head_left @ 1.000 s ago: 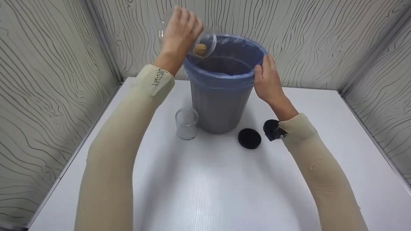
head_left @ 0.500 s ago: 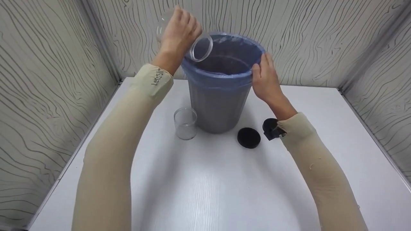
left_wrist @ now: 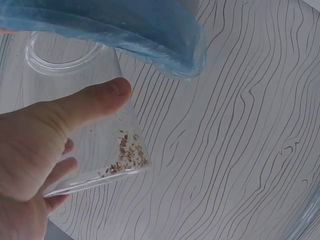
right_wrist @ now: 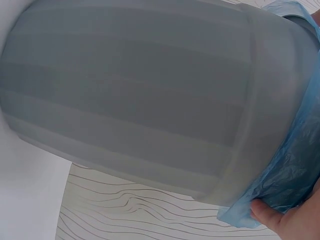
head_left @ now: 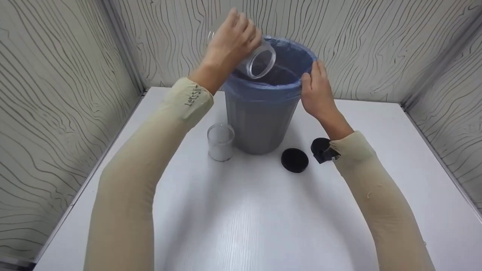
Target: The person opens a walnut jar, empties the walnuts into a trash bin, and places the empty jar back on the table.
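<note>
A grey bin (head_left: pixel 261 120) lined with a blue bag (head_left: pixel 263 90) stands at the back middle of the white table (head_left: pixel 244 218). My left hand (head_left: pixel 231 43) grips a clear jar (head_left: pixel 260 62) tilted mouth-down over the bin's left rim. The left wrist view shows the jar (left_wrist: pixel 95 130) holding only brown crumbs, my thumb (left_wrist: pixel 85 105) across it. My right hand (head_left: pixel 318 94) rests with straight fingers against the bin's right rim; a fingertip (right_wrist: pixel 272 217) touches the bag (right_wrist: pixel 295 170) on the bin (right_wrist: pixel 135 95).
A second clear jar (head_left: pixel 220 142) stands left of the bin's foot. A black lid (head_left: pixel 294 160) lies to the bin's right, beside the black wrist camera (head_left: pixel 323 149). Patterned walls close in the table on three sides.
A brown nut lay in the jar's mouth a second ago; the jar has since emptied. My left hand moved the jar right, further over the bin. The right hand stayed on the rim.
</note>
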{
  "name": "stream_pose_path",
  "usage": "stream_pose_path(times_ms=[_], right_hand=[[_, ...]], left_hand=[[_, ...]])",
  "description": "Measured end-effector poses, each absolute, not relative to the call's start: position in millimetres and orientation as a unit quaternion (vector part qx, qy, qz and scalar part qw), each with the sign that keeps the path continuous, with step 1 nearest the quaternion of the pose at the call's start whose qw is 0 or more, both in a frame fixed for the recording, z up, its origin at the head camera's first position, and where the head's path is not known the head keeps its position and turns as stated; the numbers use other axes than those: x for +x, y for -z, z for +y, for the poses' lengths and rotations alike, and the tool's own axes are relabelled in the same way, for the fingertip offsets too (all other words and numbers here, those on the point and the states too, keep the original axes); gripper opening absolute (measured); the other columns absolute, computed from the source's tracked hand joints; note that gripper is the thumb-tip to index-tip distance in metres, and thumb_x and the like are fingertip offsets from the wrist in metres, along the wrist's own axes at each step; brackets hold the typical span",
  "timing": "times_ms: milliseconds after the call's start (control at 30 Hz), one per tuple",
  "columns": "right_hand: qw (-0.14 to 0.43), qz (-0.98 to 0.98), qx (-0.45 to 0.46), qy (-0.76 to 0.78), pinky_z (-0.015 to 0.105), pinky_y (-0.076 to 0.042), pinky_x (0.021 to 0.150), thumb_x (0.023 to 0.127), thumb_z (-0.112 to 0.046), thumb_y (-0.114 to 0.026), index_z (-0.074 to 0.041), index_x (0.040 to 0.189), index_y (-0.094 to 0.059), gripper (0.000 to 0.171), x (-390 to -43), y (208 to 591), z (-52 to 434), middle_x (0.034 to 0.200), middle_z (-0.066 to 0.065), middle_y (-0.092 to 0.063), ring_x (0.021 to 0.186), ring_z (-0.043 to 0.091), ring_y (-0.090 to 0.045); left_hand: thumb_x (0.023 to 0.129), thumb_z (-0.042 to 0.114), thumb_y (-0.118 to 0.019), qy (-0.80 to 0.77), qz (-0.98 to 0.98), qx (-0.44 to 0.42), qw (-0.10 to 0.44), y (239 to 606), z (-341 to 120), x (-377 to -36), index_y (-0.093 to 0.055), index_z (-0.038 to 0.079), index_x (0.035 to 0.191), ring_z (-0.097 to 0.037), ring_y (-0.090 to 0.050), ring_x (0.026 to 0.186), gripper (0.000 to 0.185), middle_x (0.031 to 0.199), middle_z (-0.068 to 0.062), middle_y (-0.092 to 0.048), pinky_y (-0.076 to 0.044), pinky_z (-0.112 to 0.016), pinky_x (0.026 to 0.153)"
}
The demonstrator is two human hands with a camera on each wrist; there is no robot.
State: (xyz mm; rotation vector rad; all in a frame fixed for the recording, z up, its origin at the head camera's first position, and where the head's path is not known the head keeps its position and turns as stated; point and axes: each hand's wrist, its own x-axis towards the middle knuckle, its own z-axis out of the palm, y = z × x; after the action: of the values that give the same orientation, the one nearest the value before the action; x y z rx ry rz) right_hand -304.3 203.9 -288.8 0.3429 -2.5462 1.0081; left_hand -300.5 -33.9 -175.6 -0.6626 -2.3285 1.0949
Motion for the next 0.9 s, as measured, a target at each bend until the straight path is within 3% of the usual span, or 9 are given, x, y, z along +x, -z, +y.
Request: stream_pose_path(times_ms=[233, 600, 900], right_hand=[[0.198, -0.906, 0.116, -0.355, 0.031, -0.006, 0.113, 0.100, -0.029, -0.020, 0.010, 0.146, -0.011, 0.061, -302.0, 292.9, 204.9, 0.154, 0.023, -0.006, 0.142, 0.027, -0.006], [0.194, -0.903, 0.133, -0.361, 0.032, -0.008, 0.113, 0.100, -0.030, -0.022, 0.009, 0.147, -0.013, 0.062, -304.3, 299.0, 186.3, 0.154, 0.022, -0.009, 0.142, 0.026, -0.008], [0.190, -0.903, 0.142, -0.358, 0.033, -0.007, 0.113, 0.100, -0.029, -0.021, 0.010, 0.146, -0.011, 0.061, -310.7, 295.2, 188.4, 0.154, 0.024, -0.007, 0.142, 0.028, -0.007]], left_hand=[[0.096, 0.004, -0.045, -0.349, -0.865, -0.260, 0.250, 180.4, -14.9, -308.7, -0.025, 0.005, 0.145, -0.038, -0.033, 0.130, 0.054, 0.140, -0.022, -0.037, -0.021, -0.052, 0.108], [0.091, 0.004, -0.053, -0.341, -0.901, -0.182, 0.197, 183.7, -36.0, -329.4, -0.017, 0.001, 0.148, -0.041, -0.030, 0.131, 0.067, 0.144, -0.024, -0.032, -0.016, -0.053, 0.110], [0.098, 0.004, -0.039, -0.383, -0.879, -0.160, 0.236, 177.8, -62.6, -325.8, -0.022, 0.000, 0.145, -0.042, -0.033, 0.128, 0.050, 0.139, -0.025, -0.036, -0.020, -0.053, 0.108]])
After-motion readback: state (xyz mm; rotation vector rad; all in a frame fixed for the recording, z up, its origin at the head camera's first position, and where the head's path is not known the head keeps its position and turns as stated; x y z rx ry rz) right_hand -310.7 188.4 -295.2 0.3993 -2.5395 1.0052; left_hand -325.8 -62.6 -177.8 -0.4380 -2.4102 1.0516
